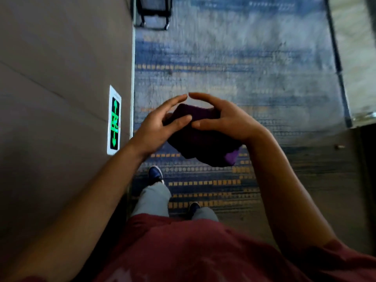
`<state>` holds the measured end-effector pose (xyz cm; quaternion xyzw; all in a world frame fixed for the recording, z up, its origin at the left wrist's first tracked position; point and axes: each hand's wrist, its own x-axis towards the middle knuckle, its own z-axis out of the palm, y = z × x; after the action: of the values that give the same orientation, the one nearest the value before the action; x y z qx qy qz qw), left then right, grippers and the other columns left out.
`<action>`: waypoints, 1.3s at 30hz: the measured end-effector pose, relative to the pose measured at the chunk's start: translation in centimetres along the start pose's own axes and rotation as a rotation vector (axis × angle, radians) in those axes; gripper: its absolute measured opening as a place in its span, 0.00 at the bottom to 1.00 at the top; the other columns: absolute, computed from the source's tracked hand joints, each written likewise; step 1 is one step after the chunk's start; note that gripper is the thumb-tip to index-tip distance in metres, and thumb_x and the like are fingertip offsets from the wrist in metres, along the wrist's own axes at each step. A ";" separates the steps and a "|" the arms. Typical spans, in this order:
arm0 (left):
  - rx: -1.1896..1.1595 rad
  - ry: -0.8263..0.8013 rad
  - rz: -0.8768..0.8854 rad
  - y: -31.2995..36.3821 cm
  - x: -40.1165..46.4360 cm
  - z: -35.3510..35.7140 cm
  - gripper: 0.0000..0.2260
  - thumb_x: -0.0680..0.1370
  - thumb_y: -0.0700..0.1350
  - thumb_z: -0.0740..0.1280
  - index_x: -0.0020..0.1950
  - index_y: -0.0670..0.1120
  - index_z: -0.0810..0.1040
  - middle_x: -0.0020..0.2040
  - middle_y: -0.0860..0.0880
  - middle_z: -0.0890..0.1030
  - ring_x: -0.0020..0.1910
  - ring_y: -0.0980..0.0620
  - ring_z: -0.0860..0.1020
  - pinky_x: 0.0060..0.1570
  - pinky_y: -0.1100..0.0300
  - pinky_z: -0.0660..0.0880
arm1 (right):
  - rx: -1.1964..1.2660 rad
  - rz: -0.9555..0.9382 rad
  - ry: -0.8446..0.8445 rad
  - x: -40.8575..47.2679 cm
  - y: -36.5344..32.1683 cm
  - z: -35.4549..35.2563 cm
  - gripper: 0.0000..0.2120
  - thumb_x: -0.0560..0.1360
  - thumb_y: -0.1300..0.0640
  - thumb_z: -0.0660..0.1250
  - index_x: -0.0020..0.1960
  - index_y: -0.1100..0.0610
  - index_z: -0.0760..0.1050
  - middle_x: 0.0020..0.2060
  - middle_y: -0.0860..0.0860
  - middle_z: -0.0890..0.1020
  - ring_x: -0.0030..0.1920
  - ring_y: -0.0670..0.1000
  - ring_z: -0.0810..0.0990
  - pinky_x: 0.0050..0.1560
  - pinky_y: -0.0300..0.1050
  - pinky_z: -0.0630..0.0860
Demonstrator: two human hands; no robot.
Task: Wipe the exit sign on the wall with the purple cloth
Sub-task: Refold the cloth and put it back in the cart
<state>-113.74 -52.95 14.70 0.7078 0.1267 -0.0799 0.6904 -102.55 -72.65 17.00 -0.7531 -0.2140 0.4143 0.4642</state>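
A folded dark purple cloth (pixel 203 145) is held between both hands at waist height above the carpet. My left hand (pixel 158 127) grips its left side, with the thumb on top. My right hand (pixel 221 119) covers its right side, and the fingertips of both hands nearly meet above the cloth. The exit sign (pixel 114 121), a white-framed black panel with glowing green arrows and a running figure, is mounted low on the grey wall (pixel 61 78) to the left of my left wrist, close to the floor.
A blue and grey patterned carpet (pixel 234 58) runs along the wall. A dark wheeled frame (pixel 153 13) stands on the carpet at the top, next to the wall. A dark strip edges the carpet on the right. My feet are below the cloth.
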 end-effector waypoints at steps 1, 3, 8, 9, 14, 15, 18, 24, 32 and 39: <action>-0.001 -0.012 0.007 0.2 -0.3 -0.1 0.23 0.81 0.47 0.71 0.75 0.56 0.72 0.70 0.51 0.79 0.66 0.57 0.80 0.59 0.65 0.78 | -0.006 0.018 -0.007 0.2 -0.5 0.0 0.34 0.75 0.57 0.77 0.78 0.47 0.68 0.56 0.53 0.86 0.52 0.49 0.88 0.53 0.42 0.84; 0.028 -0.015 0.095 3.1 -0.9 -0.6 0.24 0.81 0.48 0.71 0.76 0.59 0.71 0.71 0.54 0.78 0.67 0.60 0.78 0.59 0.69 0.76 | -0.045 -0.012 0.062 -0.1 -3.6 -1.2 0.32 0.74 0.56 0.79 0.74 0.48 0.72 0.56 0.52 0.85 0.51 0.47 0.87 0.53 0.41 0.83; 0.042 0.042 0.237 8.1 -0.3 -1.7 0.21 0.82 0.41 0.69 0.74 0.51 0.74 0.70 0.55 0.79 0.69 0.62 0.75 0.65 0.70 0.71 | -0.046 -0.070 0.259 0.7 -8.6 -3.0 0.26 0.71 0.49 0.80 0.67 0.47 0.77 0.58 0.46 0.84 0.56 0.45 0.85 0.58 0.44 0.81; 0.056 0.047 0.282 9.7 0.3 -2.4 0.20 0.82 0.40 0.68 0.74 0.50 0.75 0.70 0.55 0.79 0.70 0.62 0.75 0.67 0.69 0.70 | -0.059 -0.096 0.289 0.9 -10.2 -3.5 0.26 0.72 0.48 0.80 0.68 0.46 0.77 0.58 0.46 0.84 0.57 0.46 0.85 0.59 0.46 0.81; -0.068 0.081 0.333 14.7 2.7 -4.6 0.17 0.84 0.40 0.63 0.68 0.56 0.80 0.64 0.62 0.82 0.66 0.63 0.78 0.59 0.70 0.75 | 0.019 -0.284 0.692 -0.6 -14.8 -4.4 0.20 0.72 0.42 0.74 0.63 0.33 0.77 0.62 0.42 0.82 0.59 0.43 0.83 0.53 0.37 0.79; -0.091 0.087 0.364 16.2 3.6 -5.5 0.17 0.84 0.40 0.63 0.67 0.58 0.81 0.63 0.62 0.83 0.65 0.62 0.79 0.57 0.70 0.76 | 0.033 -0.353 0.782 -1.2 -15.9 -4.7 0.18 0.73 0.44 0.73 0.62 0.33 0.79 0.61 0.43 0.83 0.58 0.43 0.84 0.51 0.35 0.79; -0.168 0.112 0.430 18.3 5.3 -6.5 0.16 0.83 0.41 0.65 0.63 0.60 0.83 0.63 0.58 0.84 0.64 0.58 0.81 0.56 0.67 0.78 | 0.073 -0.417 0.923 -3.4 -16.5 -4.3 0.17 0.76 0.46 0.74 0.64 0.35 0.79 0.52 0.45 0.88 0.51 0.45 0.87 0.52 0.41 0.81; -0.270 0.113 0.499 21.4 8.6 -5.7 0.16 0.77 0.48 0.69 0.63 0.59 0.83 0.63 0.54 0.85 0.65 0.52 0.81 0.61 0.56 0.80 | 0.173 -0.399 0.864 -3.4 -17.2 -4.0 0.23 0.72 0.35 0.71 0.66 0.24 0.73 0.50 0.44 0.89 0.55 0.44 0.87 0.58 0.48 0.81; -0.403 0.138 0.511 24.6 14.6 -1.4 0.19 0.74 0.51 0.70 0.65 0.54 0.83 0.67 0.49 0.82 0.69 0.48 0.79 0.70 0.44 0.72 | 0.413 -0.411 0.721 1.3 -16.6 -11.7 0.27 0.76 0.37 0.64 0.75 0.35 0.70 0.63 0.51 0.85 0.56 0.54 0.87 0.49 0.48 0.84; -0.348 0.195 0.443 26.5 22.2 4.8 0.14 0.82 0.45 0.65 0.65 0.57 0.82 0.65 0.52 0.83 0.66 0.49 0.81 0.62 0.49 0.80 | 0.580 -0.540 0.638 4.3 -16.3 -22.5 0.35 0.72 0.44 0.72 0.77 0.32 0.65 0.59 0.38 0.85 0.61 0.47 0.85 0.49 0.41 0.83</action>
<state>-84.61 -56.60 33.49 0.5934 0.0467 0.1639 0.7867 -80.64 -73.55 34.53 -0.6000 -0.1249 0.0713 0.7870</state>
